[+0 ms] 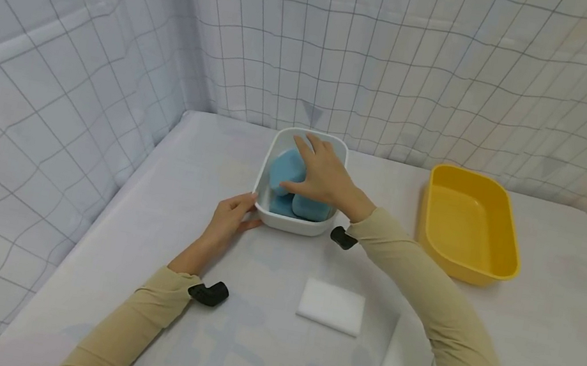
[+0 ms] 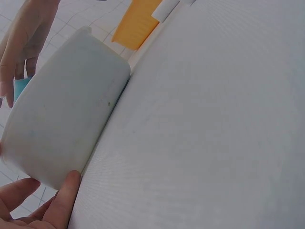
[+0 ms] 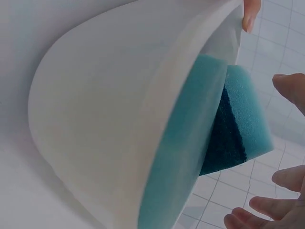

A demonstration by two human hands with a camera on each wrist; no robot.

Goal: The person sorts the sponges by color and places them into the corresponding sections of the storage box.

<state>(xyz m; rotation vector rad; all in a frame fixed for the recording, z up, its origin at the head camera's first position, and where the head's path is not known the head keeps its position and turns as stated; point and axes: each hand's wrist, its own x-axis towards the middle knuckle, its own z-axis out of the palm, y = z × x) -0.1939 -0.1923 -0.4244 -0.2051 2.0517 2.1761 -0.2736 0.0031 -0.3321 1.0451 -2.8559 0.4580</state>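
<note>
A white plastic tub (image 1: 292, 225) stands on the table with several blue sponges in it. My left hand (image 1: 229, 217) holds the tub at its near left corner, the fingers by the rim and the thumb low on the wall in the left wrist view. Over the tub is my right hand (image 1: 325, 175), thumb and fingers spread wide with nothing between them. Nearest to it is a tilted sponge (image 1: 286, 165); in the right wrist view this sponge (image 3: 250, 112), with a dark scouring side, sticks up past the rim. Another sponge (image 1: 311, 209) lies under the right hand.
To the right stands a yellow tub (image 1: 470, 222). Nearer me lie a white pad (image 1: 331, 307) and a second white pad (image 1: 408, 358), with another white piece partly hidden by my right sleeve. A grid-patterned curtain (image 1: 383, 62) hangs behind the table.
</note>
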